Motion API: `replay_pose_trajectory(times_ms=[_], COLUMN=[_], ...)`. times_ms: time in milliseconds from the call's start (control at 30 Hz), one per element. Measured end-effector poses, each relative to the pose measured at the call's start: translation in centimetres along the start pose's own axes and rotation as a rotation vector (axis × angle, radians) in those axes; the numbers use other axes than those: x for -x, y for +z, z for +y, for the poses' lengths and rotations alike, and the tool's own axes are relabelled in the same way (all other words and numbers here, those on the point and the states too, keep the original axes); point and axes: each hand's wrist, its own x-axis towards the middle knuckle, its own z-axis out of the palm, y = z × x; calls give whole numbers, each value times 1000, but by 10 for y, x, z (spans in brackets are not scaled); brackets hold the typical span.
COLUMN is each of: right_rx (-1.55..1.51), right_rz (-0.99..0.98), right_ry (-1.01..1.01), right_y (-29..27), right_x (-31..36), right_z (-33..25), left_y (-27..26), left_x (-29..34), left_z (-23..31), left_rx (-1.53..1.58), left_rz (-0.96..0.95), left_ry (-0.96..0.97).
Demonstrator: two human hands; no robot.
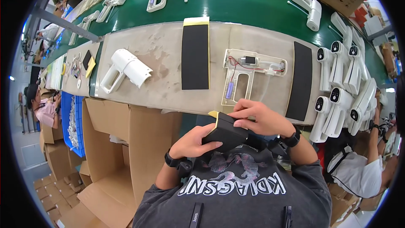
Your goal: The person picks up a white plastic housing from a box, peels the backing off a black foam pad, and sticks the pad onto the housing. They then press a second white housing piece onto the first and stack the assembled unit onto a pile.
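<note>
My left hand (195,142) grips a stack of black foam pieces (230,131) with yellow backing paper at its edge, held close to my chest. The fingers of my right hand (262,119) are bent over the upper right of the foam, thumb and fingertips against it. Just beyond my hands lies an opened white gun-shaped housing (244,72), with a purple battery (229,90), red wires and a small black part inside. One flat black foam sheet (195,57) with a yellow edge lies left of the housing, another black sheet (300,82) to its right.
A white gun-shaped shell (131,68) rests on the left of the bench. Several finished white devices (335,69) crowd the right end. More housings lie on the green belt (236,0) behind. A large open carton (109,160) stands at lower left, beside a blue crate (72,122).
</note>
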Motion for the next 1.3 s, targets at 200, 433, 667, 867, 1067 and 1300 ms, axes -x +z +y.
replay_pose_trajectory(times_ms=[200,433,667,867,1067,1300], right_rx=[-84,140,778,823,759,541], right_rz=[-297,-31,19,-18,8,186], right_ry=[-32,-189,-362,-353,-367,-174], right_y=[-5,-14,-33,-30,-27,-44], right_x=[-7,-30,-55,-56,-57,-13], right_z=[-10,3,28,29,30,6], left_y=[-6,-20,-36,-64,-115,-232], left_x=[9,21,48,54,26,-41], left_z=[-5,-9,-14,3,60,23], left_rx=[-246,-58,399,419,247,-536], left_rz=[-38,-29,175,561,705,1032], left_ry=[73,51,-15,243,415,86])
